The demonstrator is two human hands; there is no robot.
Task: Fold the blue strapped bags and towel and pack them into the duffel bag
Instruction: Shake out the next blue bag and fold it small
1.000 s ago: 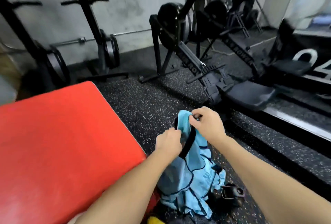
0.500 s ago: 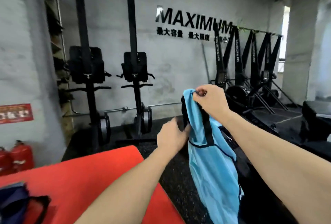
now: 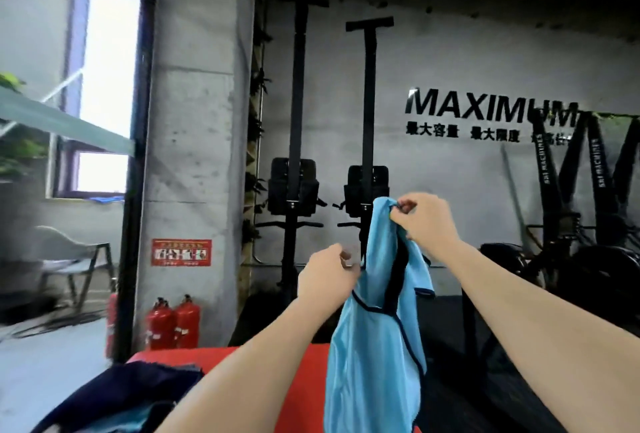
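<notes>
- Head view: right hand (image 3: pixel 424 221) was raised in front of the grey wall, its thumb and fingers pinching the top edge of a light-blue fabric bag with dark piping and a black strap (image 3: pixel 375 335).
- The bag hung straight down from that pinch, its black strap running down the middle and its lower part dropping out of view at the bottom edge.
- Left hand (image 3: pixel 327 282) was just beside the bag's left edge, lower than the right hand; its fingers were curled toward the fabric, but whether they gripped it could not be told.
- A red padded mat (image 3: pixel 207 356) lay below the forearms, under the hanging bag.
- A dark navy fabric bag (image 3: pixel 114 394) lay on the mat at lower left, with a patch of light-blue cloth (image 3: pixel 117 422) showing in it; it was blurred, so its exact form could not be made out.
- Two red fire extinguishers (image 3: pixel 173 323) stood at the foot of a grey concrete pillar (image 3: pixel 194 155), under a red sign (image 3: pixel 181 252).
- Black upright exercise machines (image 3: pixel 367 186) stood against the wall, beside black lettering reading MAXIMUM (image 3: pixel 491 107).
</notes>
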